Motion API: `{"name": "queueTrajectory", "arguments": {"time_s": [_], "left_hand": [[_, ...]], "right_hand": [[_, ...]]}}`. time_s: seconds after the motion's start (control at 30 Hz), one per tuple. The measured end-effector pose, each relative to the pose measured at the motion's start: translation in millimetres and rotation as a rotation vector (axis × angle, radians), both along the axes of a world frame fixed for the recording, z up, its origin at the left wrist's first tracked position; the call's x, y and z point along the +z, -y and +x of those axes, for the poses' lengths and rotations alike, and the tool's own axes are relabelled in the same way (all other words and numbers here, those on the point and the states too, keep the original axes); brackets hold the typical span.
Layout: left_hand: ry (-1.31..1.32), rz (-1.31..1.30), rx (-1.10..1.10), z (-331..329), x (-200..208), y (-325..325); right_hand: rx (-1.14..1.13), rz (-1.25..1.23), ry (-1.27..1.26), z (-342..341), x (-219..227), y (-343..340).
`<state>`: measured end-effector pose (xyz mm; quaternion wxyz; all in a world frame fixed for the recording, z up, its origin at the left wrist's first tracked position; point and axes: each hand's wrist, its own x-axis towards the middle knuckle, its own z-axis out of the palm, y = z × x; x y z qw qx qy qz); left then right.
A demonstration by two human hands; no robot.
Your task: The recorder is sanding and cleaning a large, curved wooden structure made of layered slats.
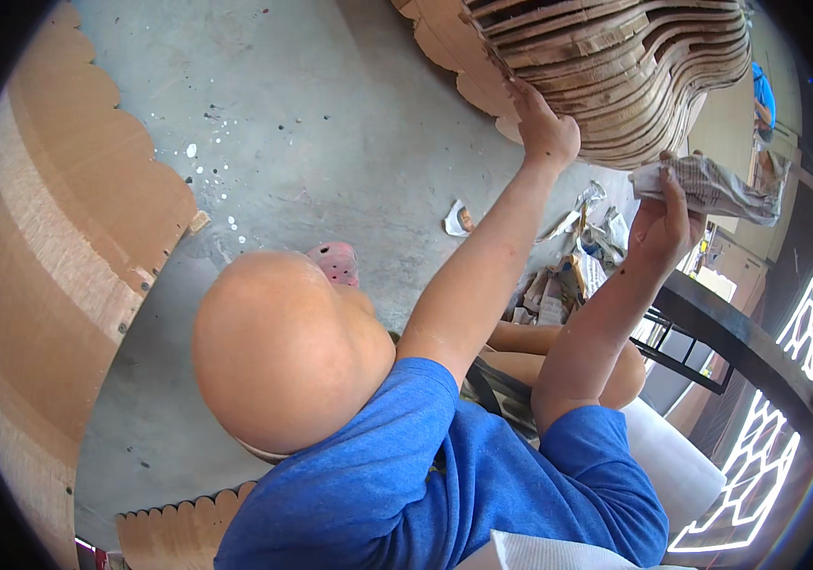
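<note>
Brown and slatted, a bulging, wavy structure (615, 81) fills the upper right; the left hand (549, 135), half curled, touches its left edge, grip partly hidden. The right hand (665, 226) pinches crumpled, grey-white printed paper (727, 190) just below the structure.

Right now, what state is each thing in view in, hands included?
Ribbed form: slatted, gaps between slats
Left hand: touching the ribbed form's edge
Newspaper: crumpled
Right hand: closed on the newspaper
Paper scraps: crumpled, loosely heaped
Floor: spotted white
Honeycomb lights: lit
</note>
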<state>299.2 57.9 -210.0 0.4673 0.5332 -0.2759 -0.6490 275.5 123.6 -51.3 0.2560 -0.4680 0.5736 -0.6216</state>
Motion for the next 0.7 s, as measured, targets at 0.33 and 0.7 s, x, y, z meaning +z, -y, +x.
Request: {"name": "queueTrajectory", "arguments": {"time_s": [0.33, 0.7], "left_hand": [[-0.033, -0.082, 0.027, 39.1, 7.6, 17.9], [0.101, -0.496, 0.642, 65.3, 104.0, 4.1]], "right_hand": [[-0.043, 0.078, -0.043, 29.6, -14.1, -5.6], [-0.088, 1.037, -1.449, -4.4, 69.9, 14.1]]}}
